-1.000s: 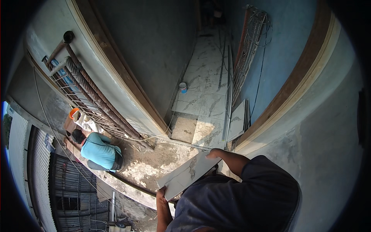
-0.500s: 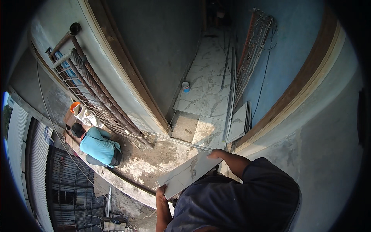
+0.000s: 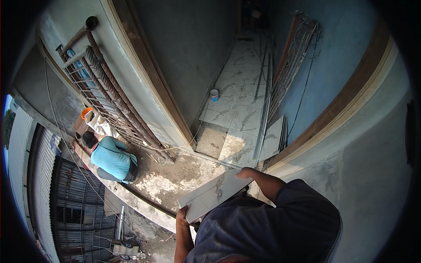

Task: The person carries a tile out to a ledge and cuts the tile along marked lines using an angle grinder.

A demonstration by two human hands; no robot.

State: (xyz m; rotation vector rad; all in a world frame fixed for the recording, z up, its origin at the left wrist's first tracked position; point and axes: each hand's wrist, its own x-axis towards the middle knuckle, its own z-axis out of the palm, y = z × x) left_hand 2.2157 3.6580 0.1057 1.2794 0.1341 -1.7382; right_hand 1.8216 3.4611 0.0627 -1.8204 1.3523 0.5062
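Observation:
A white floor tile with grey veins is held level in front of my body, between both hands. My left hand grips its near left corner, the thumb lying on top. At the opposite, right end my right hand is closed on the edge, with its underside fingers hidden. Beyond the tile, the hallway floor is laid with matching veined tiles. One bare, sandy square lies at the doorway. Several similar tiles lean against the right wall.
A co-worker in a light blue shirt crouches on the left beside an orange bucket. Rusty metal frames lean on the left wall. A small paint can stands in the hallway; a wire-wrapped frame leans right. A ledge edge runs left.
The view has shifted slightly, so the surroundings sit a little further right. Both hands keep their hold on the tile. The co-worker's arm now reaches out toward the left.

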